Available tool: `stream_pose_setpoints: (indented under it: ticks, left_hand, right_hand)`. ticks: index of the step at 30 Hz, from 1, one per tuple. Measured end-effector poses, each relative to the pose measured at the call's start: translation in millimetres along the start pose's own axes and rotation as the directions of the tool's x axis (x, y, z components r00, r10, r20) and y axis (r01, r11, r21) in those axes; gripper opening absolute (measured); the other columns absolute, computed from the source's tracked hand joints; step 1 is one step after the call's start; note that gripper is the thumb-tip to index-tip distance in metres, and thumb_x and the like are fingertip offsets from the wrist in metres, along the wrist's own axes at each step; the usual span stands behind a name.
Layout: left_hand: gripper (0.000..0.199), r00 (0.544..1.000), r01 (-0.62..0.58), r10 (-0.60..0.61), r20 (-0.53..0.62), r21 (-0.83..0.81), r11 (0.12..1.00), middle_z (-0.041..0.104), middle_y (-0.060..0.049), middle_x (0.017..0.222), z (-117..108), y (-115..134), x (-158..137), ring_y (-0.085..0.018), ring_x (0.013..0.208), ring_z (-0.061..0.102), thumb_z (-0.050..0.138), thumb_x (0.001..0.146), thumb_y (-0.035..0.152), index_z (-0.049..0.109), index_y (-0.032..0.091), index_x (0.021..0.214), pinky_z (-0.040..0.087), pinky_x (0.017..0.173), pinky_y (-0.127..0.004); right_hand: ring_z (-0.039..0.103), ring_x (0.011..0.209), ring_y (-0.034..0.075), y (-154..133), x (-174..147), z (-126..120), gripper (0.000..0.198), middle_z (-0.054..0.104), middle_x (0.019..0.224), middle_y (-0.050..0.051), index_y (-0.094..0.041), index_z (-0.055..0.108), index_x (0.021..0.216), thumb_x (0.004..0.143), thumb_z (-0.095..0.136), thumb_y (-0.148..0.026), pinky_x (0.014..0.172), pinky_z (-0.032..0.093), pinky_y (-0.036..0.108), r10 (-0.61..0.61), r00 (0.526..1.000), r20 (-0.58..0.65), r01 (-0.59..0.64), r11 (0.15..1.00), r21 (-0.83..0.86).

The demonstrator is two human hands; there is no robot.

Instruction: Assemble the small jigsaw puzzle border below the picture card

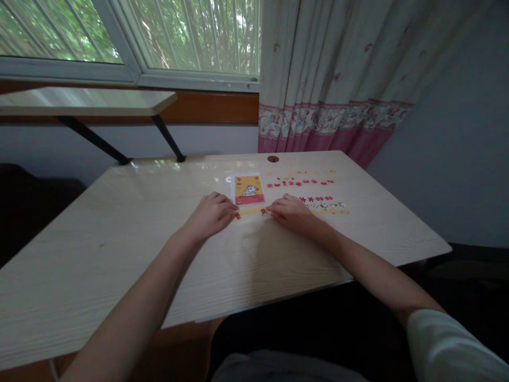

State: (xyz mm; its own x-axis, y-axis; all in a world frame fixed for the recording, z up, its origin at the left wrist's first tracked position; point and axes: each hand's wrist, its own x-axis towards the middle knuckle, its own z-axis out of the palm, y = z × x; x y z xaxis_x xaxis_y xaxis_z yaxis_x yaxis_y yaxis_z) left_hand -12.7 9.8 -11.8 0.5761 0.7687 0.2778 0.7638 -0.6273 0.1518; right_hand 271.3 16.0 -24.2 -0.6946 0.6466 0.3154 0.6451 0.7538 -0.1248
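"Yellow puzzle strip [250, 211] first: where is it lying?"

"It is lying flat on the pale wooden table [139, 228], just below a picture card [249, 183] that is showing a white animal on yellow and red. Dark red marks are showing near both ends of the strip."

"What are the hands doing?"

"The left hand [217, 213] is resting at the strip's left end, the right hand [291, 212] at its right end. Fingers on both are curling inward, tips down; I cannot tell whether they are pinching the strip or only pressing it."

"Is anything getting in the way?"

"The right hand is sitting by the left ends of the lower rows of loose pieces [330, 205], partly blocking them. Those rows are running red, white, then yellow towards the person. Farther back, another red row [298, 183] and some yellow pieces [328, 172] are lying right of the card."

"And beyond?"

"A round hole [273, 159] is showing near the table's back edge. Behind, a flowered curtain [318, 69] is hanging beside a window [199, 37], and a raised shelf [91, 101] is standing at the left."
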Motion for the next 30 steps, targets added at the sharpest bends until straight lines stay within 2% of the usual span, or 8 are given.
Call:
stream_pose_setpoints:
  ticks: [4,13,18,24,30]
  left_hand:
    - [0.025,1.0,-0.005,0.005,0.006,-0.008,1.0,0.066,-0.008,0.09,0,-9,-2,-0.024,0.087,0.054,0.049,0.087,0.032,0.071,0.022,0.095,0.04,0.081,-0.04]
    - [0.025,0.998,-0.033,0.032,0.055,0.023,0.999,0.066,-0.008,0.088,1,-3,0,-0.024,0.086,0.054,0.049,0.087,0.031,0.07,0.021,0.095,0.04,0.079,-0.039]
    - [0.022,0.999,-0.011,0.011,0.045,-0.001,1.0,0.066,-0.008,0.084,0,-1,1,-0.024,0.084,0.055,0.05,0.085,0.028,0.071,0.021,0.091,0.04,0.078,-0.039]
    - [0.024,1.0,-0.009,0.009,0.025,0.002,1.0,0.067,-0.008,0.087,6,-2,1,-0.024,0.086,0.055,0.048,0.087,0.029,0.07,0.019,0.092,0.042,0.08,-0.038]
    - [0.025,1.0,0.008,-0.008,0.017,-0.01,1.0,0.067,-0.009,0.09,11,-6,1,-0.023,0.087,0.056,0.048,0.088,0.029,0.07,0.019,0.094,0.042,0.081,-0.038]
  right_hand:
    - [0.052,0.086,0.018,1,-1,4,0.023,0.068,0.096,0.007,-0.02,0.069,0.105,0.089,0.051,-0.021,0.076,0.036,0.031,-0.012,1.0,-0.007,0.013,1.0,0.024]
    - [0.052,0.086,0.018,6,-2,8,0.023,0.069,0.096,0.007,-0.02,0.071,0.101,0.091,0.05,-0.023,0.076,0.036,0.031,-0.028,1.0,-0.004,0.028,0.999,0.046]
    - [0.052,0.086,0.018,4,-1,6,0.023,0.069,0.094,0.007,-0.019,0.07,0.1,0.09,0.05,-0.023,0.076,0.036,0.031,-0.032,0.999,-0.011,0.033,0.997,0.066]
    - [0.053,0.089,0.019,2,-1,7,0.028,0.068,0.1,0.007,-0.018,0.065,0.112,0.091,0.047,-0.02,0.081,0.036,0.032,-0.021,1.0,-0.023,0.022,0.998,0.061]
    - [0.052,0.085,0.018,3,0,8,0.026,0.069,0.097,0.007,-0.018,0.068,0.104,0.092,0.046,-0.024,0.078,0.037,0.031,-0.035,0.999,-0.013,0.036,0.997,0.068]
